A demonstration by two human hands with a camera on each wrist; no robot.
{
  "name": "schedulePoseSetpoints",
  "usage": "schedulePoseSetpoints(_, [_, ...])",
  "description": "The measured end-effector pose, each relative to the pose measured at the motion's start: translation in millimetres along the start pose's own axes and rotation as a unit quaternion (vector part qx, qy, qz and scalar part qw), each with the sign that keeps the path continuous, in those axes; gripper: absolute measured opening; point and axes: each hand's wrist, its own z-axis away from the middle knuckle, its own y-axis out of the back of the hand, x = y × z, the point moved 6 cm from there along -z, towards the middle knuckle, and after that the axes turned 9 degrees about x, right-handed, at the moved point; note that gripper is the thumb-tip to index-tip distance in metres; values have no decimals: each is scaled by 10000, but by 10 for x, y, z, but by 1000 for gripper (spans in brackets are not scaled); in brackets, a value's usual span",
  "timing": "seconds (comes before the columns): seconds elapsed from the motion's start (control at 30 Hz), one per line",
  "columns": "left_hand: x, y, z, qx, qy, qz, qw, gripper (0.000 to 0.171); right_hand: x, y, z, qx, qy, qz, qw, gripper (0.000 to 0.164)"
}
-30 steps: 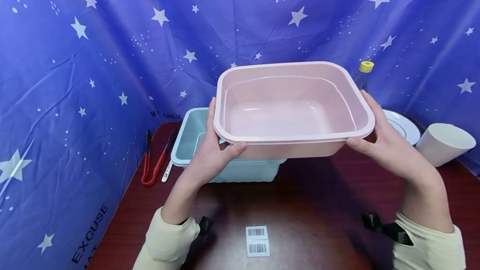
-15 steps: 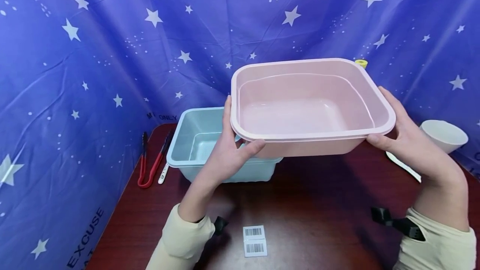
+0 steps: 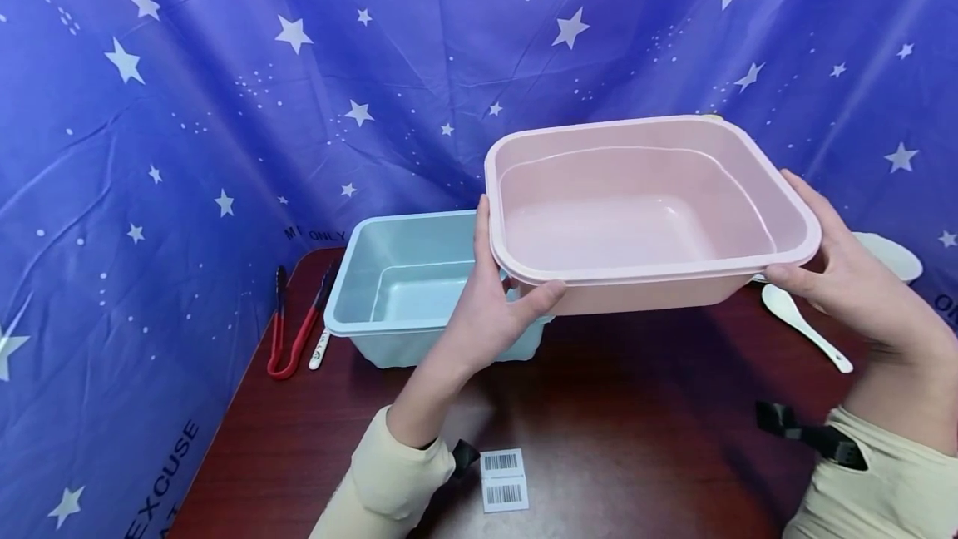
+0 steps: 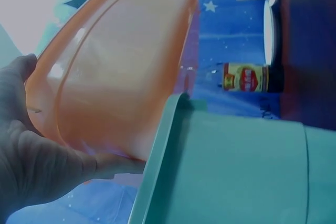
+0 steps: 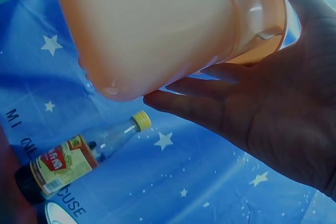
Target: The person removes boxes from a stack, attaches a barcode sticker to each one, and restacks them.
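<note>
Both hands hold a pink plastic basin raised over the table, its inside facing me and nothing in it. The left hand grips the near left end, thumb over the front just under the rim. On the other end, the right hand has its thumb below the rim and its fingers along the side. In the right wrist view those fingers reach under the basin's wall. A light blue basin stands on the table, partly hidden behind the left hand and the pink basin.
Red-handled tongs and a white handle lie left of the blue basin. At right are a white spoon and a white cup. A yellow-capped bottle stands behind. A barcode label lies in front.
Both hands have carried the pink basin to the right, uncovering more of the blue basin. The bottle is now mostly hidden in the head view, while the white spoon has come into sight.
</note>
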Motion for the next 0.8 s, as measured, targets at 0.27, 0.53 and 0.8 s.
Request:
schedulePoseSetpoints(0.27, [-7, -180, 8, -77, -2, 102, 9999, 122, 55, 227, 50, 192, 169, -107, 9996, 92])
schedulePoseSetpoints(0.53, [8, -299, 6, -77, -116, -88, 9999, 121, 54, 319, 77, 387, 248, -468, 9978, 91])
schedulePoseSetpoints(0.8, [10, -410, -2, -54, -257, 371, 9990, 118, 107, 422, 101, 400, 445, -823, 9948, 89])
